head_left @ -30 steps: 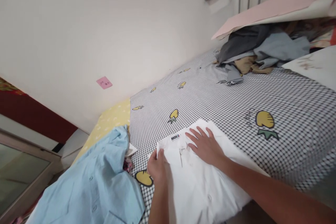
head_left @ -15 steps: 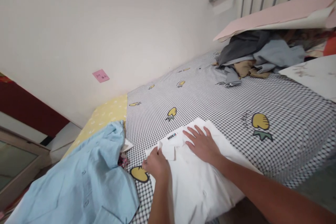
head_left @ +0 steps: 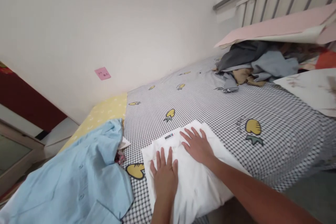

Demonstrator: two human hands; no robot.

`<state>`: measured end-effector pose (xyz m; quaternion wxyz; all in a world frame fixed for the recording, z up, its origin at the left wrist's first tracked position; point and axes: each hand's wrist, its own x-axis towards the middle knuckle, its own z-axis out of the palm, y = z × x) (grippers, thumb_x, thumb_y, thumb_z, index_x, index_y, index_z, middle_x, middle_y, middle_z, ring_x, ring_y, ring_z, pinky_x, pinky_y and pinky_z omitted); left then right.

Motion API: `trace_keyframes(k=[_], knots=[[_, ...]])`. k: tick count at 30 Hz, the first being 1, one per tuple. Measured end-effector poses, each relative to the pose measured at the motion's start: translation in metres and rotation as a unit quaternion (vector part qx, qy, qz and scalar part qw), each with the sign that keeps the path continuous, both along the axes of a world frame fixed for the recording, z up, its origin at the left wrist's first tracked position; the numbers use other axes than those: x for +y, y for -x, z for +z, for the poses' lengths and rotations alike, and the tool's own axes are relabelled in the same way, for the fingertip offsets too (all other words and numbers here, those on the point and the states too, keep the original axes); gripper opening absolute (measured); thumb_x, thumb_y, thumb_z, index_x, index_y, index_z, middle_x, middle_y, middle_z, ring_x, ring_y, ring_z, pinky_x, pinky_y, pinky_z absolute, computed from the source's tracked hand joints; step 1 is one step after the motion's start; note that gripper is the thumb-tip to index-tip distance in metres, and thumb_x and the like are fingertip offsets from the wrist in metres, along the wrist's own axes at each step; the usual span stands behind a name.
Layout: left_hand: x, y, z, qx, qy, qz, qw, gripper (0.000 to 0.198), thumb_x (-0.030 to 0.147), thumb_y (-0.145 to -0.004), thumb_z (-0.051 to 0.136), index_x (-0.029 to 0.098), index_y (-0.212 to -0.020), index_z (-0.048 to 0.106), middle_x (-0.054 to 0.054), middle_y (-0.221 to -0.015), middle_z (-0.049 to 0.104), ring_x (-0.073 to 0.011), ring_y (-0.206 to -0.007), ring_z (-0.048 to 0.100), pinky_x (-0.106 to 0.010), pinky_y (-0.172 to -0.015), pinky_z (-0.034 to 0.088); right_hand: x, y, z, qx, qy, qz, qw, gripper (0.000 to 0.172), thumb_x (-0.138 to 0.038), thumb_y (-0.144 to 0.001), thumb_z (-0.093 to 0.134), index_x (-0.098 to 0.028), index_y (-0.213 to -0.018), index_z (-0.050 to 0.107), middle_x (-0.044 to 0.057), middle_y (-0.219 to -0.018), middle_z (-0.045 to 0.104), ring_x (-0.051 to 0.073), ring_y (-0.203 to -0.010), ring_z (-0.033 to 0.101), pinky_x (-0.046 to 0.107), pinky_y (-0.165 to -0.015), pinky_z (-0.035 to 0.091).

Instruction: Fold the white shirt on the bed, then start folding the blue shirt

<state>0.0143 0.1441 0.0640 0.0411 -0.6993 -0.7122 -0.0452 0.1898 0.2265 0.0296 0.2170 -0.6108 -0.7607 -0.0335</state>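
Note:
A folded white shirt [head_left: 194,185] lies on the bed in front of me, its collar end toward the wall, with a "MOK" label inside the neck. My left hand [head_left: 165,173] rests flat on the shirt's left part, fingers spread over the collar area. On the right side, my right hand [head_left: 196,145] also lies flat, fingers apart, just right of the label. Neither hand grips the cloth. To the left of the white shirt, a light blue button shirt [head_left: 76,178] is spread loosely over the bed's edge.
The bed has a black-and-white checked sheet [head_left: 210,101] with yellow carrot prints and a yellow section [head_left: 105,110] at the left. Toward the back right lie crumpled grey and brown clothes [head_left: 252,64] under a pink board [head_left: 275,26]. A pink note [head_left: 103,73] sticks to the wall.
My left hand has let go of the collar edge it pinched and now lies flat on the shirt, fingers spread. The right hand stays flat. The view has shifted slightly.

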Motion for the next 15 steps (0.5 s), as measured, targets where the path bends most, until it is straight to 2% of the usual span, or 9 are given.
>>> trace_keyframes(k=[3, 6, 8, 10, 12, 15], knots=[[0.002, -0.005, 0.000, 0.011, 0.012, 0.032, 0.999, 0.053, 0.039, -0.104, 0.032, 0.039, -0.157, 0.030, -0.001, -0.169, 0.024, -0.0268, -0.157, 0.023, -0.061, -0.124, 0.024, 0.001, 0.001, 0.012, 0.007, 0.048, 0.001, 0.999, 0.056, -0.044, -0.102, 0.037, -0.038, -0.158, 0.039, 0.000, -0.164, 0.039, 0.031, -0.154, 0.027, 0.061, -0.124, 0.012], [0.003, -0.008, 0.006, 0.023, 0.012, 0.037, 0.999, 0.053, 0.038, -0.104, 0.032, 0.039, -0.156, 0.030, -0.001, -0.168, 0.025, -0.0264, -0.156, 0.024, -0.060, -0.124, 0.024, -0.004, -0.010, 0.032, 0.018, 0.130, 0.033, 0.991, 0.060, -0.045, -0.100, 0.043, -0.038, -0.160, 0.034, 0.001, -0.167, 0.032, 0.031, -0.154, 0.026, 0.062, -0.122, 0.016], [0.003, -0.009, 0.008, 0.027, 0.005, 0.038, 0.999, 0.053, 0.038, -0.104, 0.031, 0.037, -0.157, 0.030, -0.001, -0.168, 0.025, -0.0266, -0.156, 0.025, -0.060, -0.124, 0.024, -0.013, -0.028, 0.039, 0.018, 0.121, 0.059, 0.991, 0.065, -0.042, -0.099, 0.046, -0.040, -0.162, 0.027, 0.001, -0.169, 0.029, 0.031, -0.154, 0.026, 0.062, -0.122, 0.018], [0.003, -0.009, 0.007, 0.028, -0.003, 0.035, 0.999, 0.053, 0.038, -0.103, 0.032, 0.036, -0.157, 0.031, -0.002, -0.168, 0.026, -0.0272, -0.156, 0.026, -0.060, -0.124, 0.025, -0.023, -0.050, 0.037, 0.000, 0.060, 0.065, 0.996, 0.064, -0.039, -0.100, 0.046, -0.041, -0.161, 0.026, 0.001, -0.168, 0.032, 0.031, -0.154, 0.027, 0.065, -0.121, 0.016], [0.003, -0.008, 0.005, 0.026, -0.007, 0.036, 0.999, 0.054, 0.038, -0.103, 0.033, 0.036, -0.157, 0.032, -0.003, -0.167, 0.028, -0.0277, -0.155, 0.027, -0.061, -0.124, 0.025, -0.031, -0.071, 0.028, -0.026, 0.018, 0.053, 0.998, 0.057, -0.039, -0.102, 0.043, -0.042, -0.158, 0.035, 0.001, -0.164, 0.039, 0.033, -0.153, 0.030, 0.068, -0.120, 0.016], [0.003, -0.009, 0.004, 0.022, -0.004, 0.038, 0.999, 0.054, 0.039, -0.104, 0.031, 0.035, -0.157, 0.031, -0.002, -0.168, 0.027, -0.0274, -0.156, 0.026, -0.061, -0.124, 0.023, -0.037, -0.087, 0.014, -0.044, 0.025, 0.036, 0.998, 0.050, -0.043, -0.104, 0.039, -0.041, -0.154, 0.044, 0.001, -0.162, 0.043, 0.033, -0.151, 0.033, 0.068, -0.117, 0.024]])
